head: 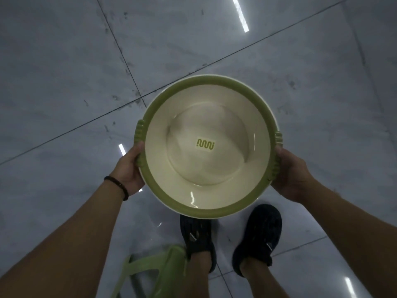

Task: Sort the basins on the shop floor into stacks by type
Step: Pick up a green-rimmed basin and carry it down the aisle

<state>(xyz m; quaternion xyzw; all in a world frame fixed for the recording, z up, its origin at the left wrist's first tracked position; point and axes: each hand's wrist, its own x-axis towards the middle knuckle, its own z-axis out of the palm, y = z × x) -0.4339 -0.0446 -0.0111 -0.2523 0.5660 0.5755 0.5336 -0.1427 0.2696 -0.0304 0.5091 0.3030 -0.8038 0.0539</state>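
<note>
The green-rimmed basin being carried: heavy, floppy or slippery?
Probably light: left hand and right hand hold the green-rimmed basin aloft by its rim. Likely stiff: its rim shows no sag. Glossy inside looks slippery; ribbed handles should help.

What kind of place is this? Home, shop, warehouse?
Likely a shop or stockroom floor, not certain: large glossy grey floor tiles reflecting strip lights, a new-looking basin with a brand sticker inside, and a green plastic stool.

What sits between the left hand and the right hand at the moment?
In the head view, only the cream basin with a green rim: the left hand grips one side of the rim, the right hand the opposite side.
</note>
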